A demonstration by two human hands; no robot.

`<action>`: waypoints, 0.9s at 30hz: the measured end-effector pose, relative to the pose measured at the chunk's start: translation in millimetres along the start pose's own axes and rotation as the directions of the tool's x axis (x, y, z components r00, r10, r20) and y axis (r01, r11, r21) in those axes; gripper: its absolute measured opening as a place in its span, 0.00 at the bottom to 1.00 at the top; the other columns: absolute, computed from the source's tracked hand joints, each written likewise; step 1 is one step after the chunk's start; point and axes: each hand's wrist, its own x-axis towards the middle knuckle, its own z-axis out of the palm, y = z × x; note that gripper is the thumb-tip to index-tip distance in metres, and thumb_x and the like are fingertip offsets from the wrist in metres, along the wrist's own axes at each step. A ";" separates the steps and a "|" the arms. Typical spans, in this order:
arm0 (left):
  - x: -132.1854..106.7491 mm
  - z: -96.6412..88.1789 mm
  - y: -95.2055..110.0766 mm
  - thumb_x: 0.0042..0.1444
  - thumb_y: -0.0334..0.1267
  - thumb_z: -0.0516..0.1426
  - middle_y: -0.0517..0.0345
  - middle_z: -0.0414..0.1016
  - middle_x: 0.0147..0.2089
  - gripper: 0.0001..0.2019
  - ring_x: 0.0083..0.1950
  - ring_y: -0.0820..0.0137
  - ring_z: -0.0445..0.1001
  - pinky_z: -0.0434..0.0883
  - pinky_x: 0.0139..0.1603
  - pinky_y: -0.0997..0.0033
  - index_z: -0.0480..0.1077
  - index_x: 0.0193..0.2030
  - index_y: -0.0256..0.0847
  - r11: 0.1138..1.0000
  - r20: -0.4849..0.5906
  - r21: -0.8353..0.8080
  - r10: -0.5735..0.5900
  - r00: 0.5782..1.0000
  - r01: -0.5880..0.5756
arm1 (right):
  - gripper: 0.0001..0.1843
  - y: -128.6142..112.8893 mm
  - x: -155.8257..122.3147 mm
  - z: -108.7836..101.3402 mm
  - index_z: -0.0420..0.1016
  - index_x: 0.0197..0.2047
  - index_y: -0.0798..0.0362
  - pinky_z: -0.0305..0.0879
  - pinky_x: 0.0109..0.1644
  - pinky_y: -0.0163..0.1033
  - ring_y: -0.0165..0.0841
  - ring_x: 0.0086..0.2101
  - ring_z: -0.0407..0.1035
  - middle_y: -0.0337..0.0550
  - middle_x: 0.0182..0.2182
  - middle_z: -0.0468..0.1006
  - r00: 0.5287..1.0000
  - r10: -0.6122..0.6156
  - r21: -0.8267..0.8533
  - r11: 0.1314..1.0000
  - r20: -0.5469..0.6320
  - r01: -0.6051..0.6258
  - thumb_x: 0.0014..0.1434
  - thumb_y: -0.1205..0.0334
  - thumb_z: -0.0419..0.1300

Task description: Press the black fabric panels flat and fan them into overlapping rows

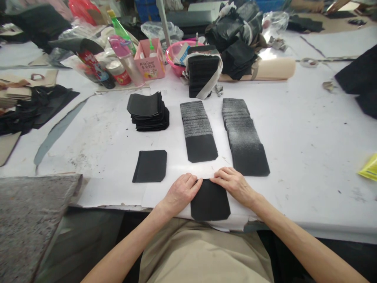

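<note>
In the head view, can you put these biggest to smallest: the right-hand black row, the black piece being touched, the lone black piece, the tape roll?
1. Right-hand black row
2. Touched black piece, lone black piece: unsure, the touched one is nearer the camera
3. Tape roll

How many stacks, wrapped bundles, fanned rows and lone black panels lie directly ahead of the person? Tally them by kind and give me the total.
Stacks: 1 (left stack)
Wrapped bundles: 1 (back bundle)
Fanned rows: 2 (middle row, right row)
Lone panels: 2 (left panel, near panel)
Total: 6
</note>
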 end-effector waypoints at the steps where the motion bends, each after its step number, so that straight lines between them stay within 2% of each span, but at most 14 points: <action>1: -0.6 0.2 -0.3 0.64 0.26 0.51 0.50 0.70 0.40 0.11 0.42 0.64 0.69 0.73 0.44 0.62 0.67 0.52 0.32 1.000 -0.014 -0.011 -0.004 1.000 0.004 | 0.13 0.8 -1.1 -0.1 0.74 0.48 0.54 0.64 0.47 0.42 0.35 0.43 0.66 0.45 0.40 0.75 1.000 0.001 0.000 1.000 0.002 -0.001 0.70 0.66 0.50; 5: -2.3 -0.6 -0.6 0.65 0.26 0.49 0.50 0.70 0.38 0.09 0.41 0.65 0.70 0.74 0.43 0.62 0.68 0.48 0.32 0.999 -0.044 -0.047 -0.016 0.999 0.014 | 0.12 2.1 -3.1 -0.3 0.74 0.49 0.54 0.64 0.48 0.42 0.35 0.43 0.66 0.46 0.41 0.75 1.000 -0.004 -0.003 1.000 0.009 0.005 0.70 0.66 0.50; 15: -7.6 -2.2 -1.5 0.64 0.26 0.51 0.46 0.71 0.44 0.11 0.47 0.61 0.71 0.73 0.49 0.59 0.68 0.51 0.30 1.000 -0.064 -0.003 0.009 0.998 -0.009 | 0.13 4.0 -5.9 -1.0 0.74 0.50 0.54 0.65 0.49 0.43 0.35 0.44 0.66 0.46 0.41 0.75 1.000 0.002 0.003 1.000 0.000 -0.002 0.70 0.66 0.49; 17: -7.8 -3.5 -0.4 0.64 0.26 0.51 0.47 0.71 0.44 0.12 0.47 0.61 0.71 0.72 0.49 0.59 0.67 0.53 0.31 1.000 -0.029 0.018 0.007 1.000 -0.006 | 0.13 4.0 -6.1 -1.7 0.74 0.50 0.54 0.66 0.49 0.43 0.35 0.45 0.66 0.46 0.41 0.75 1.000 0.000 0.001 1.000 -0.006 0.000 0.70 0.66 0.49; 21: -0.5 -11.9 7.1 0.64 0.27 0.50 0.50 0.70 0.43 0.20 0.45 0.61 0.70 0.72 0.45 0.60 0.60 0.63 0.36 0.995 0.137 0.097 -0.002 0.991 -0.011 | 0.14 2.3 -4.7 -3.8 0.74 0.50 0.54 0.66 0.48 0.42 0.35 0.44 0.67 0.46 0.41 0.75 1.000 -0.004 -0.001 1.000 -0.014 0.004 0.70 0.66 0.49; 23: 5.3 -16.6 11.7 0.64 0.27 0.51 0.51 0.69 0.42 0.22 0.44 0.61 0.70 0.71 0.43 0.60 0.58 0.65 0.37 0.991 0.201 0.136 -0.007 0.980 -0.021 | 0.14 1.4 -4.3 -4.4 0.74 0.50 0.54 0.67 0.48 0.43 0.35 0.44 0.67 0.46 0.41 0.75 1.000 -0.003 -0.006 1.000 -0.014 0.003 0.70 0.66 0.49; 27: 10.6 -19.8 16.2 0.63 0.28 0.52 0.51 0.69 0.41 0.21 0.43 0.60 0.70 0.71 0.41 0.60 0.60 0.64 0.38 0.987 0.229 0.162 -0.023 0.973 -0.014 | 0.14 1.9 -6.9 -4.4 0.74 0.50 0.54 0.67 0.48 0.42 0.34 0.44 0.67 0.46 0.41 0.75 1.000 0.005 -0.003 1.000 -0.012 -0.005 0.70 0.66 0.49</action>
